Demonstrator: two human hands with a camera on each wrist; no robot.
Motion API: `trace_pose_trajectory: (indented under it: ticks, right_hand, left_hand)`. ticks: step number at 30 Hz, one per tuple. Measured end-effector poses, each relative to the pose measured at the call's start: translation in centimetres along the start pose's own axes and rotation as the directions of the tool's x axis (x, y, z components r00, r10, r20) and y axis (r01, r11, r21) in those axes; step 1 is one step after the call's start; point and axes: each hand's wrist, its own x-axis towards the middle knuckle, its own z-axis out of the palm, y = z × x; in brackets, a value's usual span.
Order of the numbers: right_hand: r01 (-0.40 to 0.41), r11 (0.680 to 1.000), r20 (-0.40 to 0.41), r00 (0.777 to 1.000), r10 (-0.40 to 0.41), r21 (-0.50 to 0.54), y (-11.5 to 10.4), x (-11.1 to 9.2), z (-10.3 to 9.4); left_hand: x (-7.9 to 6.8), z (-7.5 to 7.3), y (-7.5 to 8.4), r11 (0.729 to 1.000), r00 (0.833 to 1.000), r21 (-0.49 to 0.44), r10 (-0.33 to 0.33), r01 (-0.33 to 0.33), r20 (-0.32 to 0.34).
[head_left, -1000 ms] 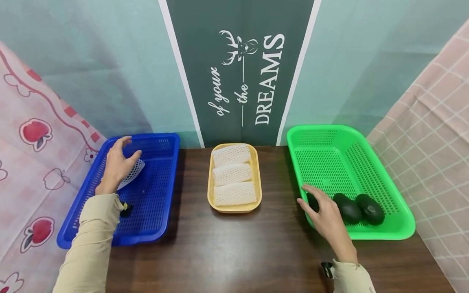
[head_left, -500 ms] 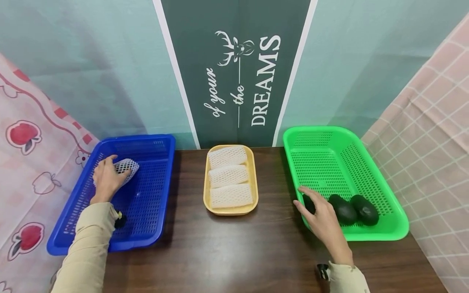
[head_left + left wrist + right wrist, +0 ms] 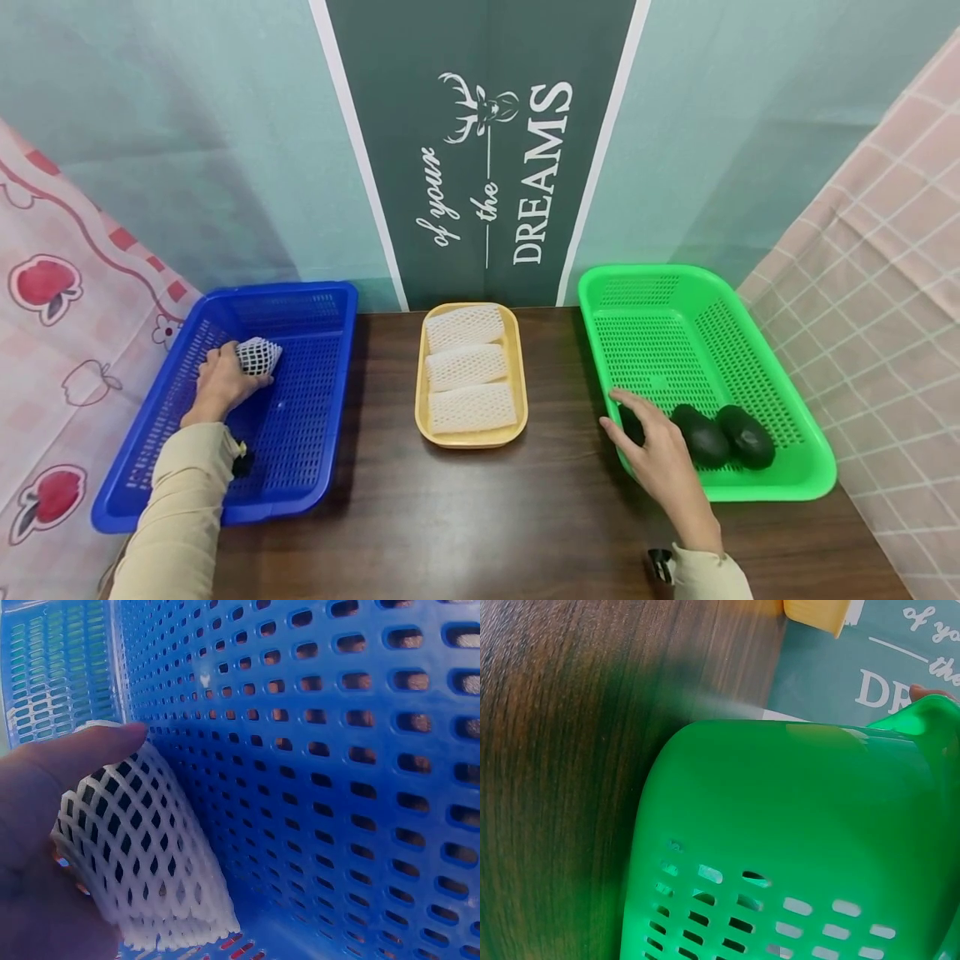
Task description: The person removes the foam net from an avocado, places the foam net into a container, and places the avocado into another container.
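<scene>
In the blue basket (image 3: 341, 400) my left hand (image 3: 217, 385) grips an avocado in a white foam net (image 3: 258, 357). The left wrist view shows a thumb (image 3: 97, 746) across the net sleeve (image 3: 150, 847), whose holes look dark. My right hand (image 3: 663, 454) hovers at the near left rim of the green basket (image 3: 813, 417), fingers spread and relaxed. Beneath it is a dark avocado (image 3: 632, 427), partly hidden by the hand. Two more dark avocados (image 3: 705, 437) lie side by side to its right. In the right wrist view the basket's outer wall (image 3: 780, 795) covers most of the scene.
Between the baskets, a yellow tray (image 3: 520, 375) holds three white foam net sleeves (image 3: 471, 367) laid flat. All stand on a brown wooden table (image 3: 450, 517). Cloth backdrops (image 3: 247, 150) rise behind and at both sides.
My left hand has lowered into the blue basket and closed its fingers around the netted avocado. The right hand has stayed at the green basket's rim. The view has shifted slightly.
</scene>
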Motion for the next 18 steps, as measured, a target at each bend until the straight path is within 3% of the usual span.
trace_pose_trajectory:
  ticks: [7, 18]
  right_hand:
    - [-0.007, 1.0, 0.002, 1.0, 0.007, 0.004, -0.1, -0.02, -0.01]
    - [-0.02, 1.0, 0.008, 1.0, 0.02, 0.007, 0.02, -0.1, -0.04]
  left_hand:
    - [-0.16, 0.1, -0.17, 0.998, 0.996, -0.067, 0.012, -0.006, 0.091]
    - [0.03, 0.26, -0.26, 0.996, 0.997, -0.062, 0.066, -0.063, 0.047]
